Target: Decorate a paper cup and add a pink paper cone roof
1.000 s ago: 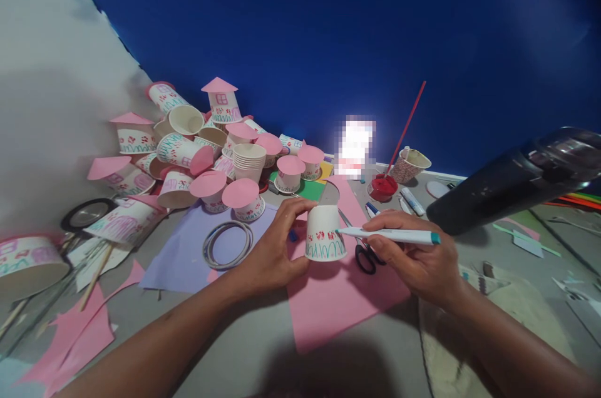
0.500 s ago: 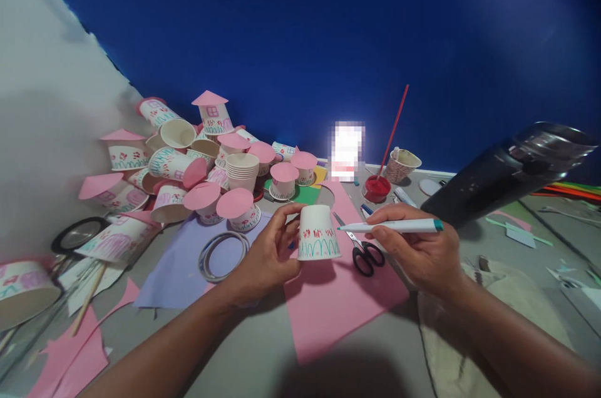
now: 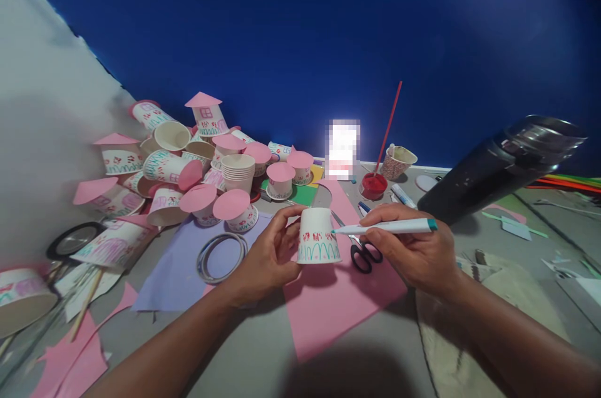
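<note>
A white paper cup (image 3: 318,236) is held upside down near the centre, with red marks around its middle and a green wavy line near its rim. My left hand (image 3: 272,254) grips it from the left, fingers partly hidden behind it. My right hand (image 3: 413,251) pinches a white marker (image 3: 399,226) with a green end cap. The marker's tip meets the cup's right side, or lies very close to it. Behind the marker, black-handled scissors (image 3: 361,257) rest on a pink sheet (image 3: 338,316).
Decorated cups with pink paper tops (image 3: 200,198) are piled at the left. A grey tape roll (image 3: 201,260) lies on a purple sheet (image 3: 164,279). A red pot (image 3: 373,186), a patterned cup (image 3: 397,166) and a large dark bottle (image 3: 493,173) stand at the right.
The marker tip has moved left and slightly down to the cup's right side. The whole view has shifted slightly. Both hands keep their holds.
</note>
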The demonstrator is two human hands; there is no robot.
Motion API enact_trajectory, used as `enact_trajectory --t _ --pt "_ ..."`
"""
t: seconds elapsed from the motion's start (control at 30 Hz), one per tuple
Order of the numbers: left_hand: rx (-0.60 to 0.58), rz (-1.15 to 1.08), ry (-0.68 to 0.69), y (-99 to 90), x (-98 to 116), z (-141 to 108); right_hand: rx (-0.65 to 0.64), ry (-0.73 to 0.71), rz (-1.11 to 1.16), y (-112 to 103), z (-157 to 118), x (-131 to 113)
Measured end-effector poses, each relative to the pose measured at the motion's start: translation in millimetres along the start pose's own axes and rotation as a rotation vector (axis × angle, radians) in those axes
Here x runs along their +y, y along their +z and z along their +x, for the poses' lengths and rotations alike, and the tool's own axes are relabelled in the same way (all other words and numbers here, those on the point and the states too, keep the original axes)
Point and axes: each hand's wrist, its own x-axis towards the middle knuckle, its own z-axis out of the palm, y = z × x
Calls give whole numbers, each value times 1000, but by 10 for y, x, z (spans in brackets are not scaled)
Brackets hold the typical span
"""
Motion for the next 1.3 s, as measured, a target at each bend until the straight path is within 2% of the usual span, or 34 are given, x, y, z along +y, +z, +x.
enact_trajectory --t 0.5,0.97,1.3 --pt "31 96 25 -31 5 4 -50 14 -2 -40 -27 56" --pt "38 150 22 -9 37 0 -26 -6 16 -25 -8 -2" --pt "20 160 22 -1 51 -2 -4 35 3 -12 2 -11"
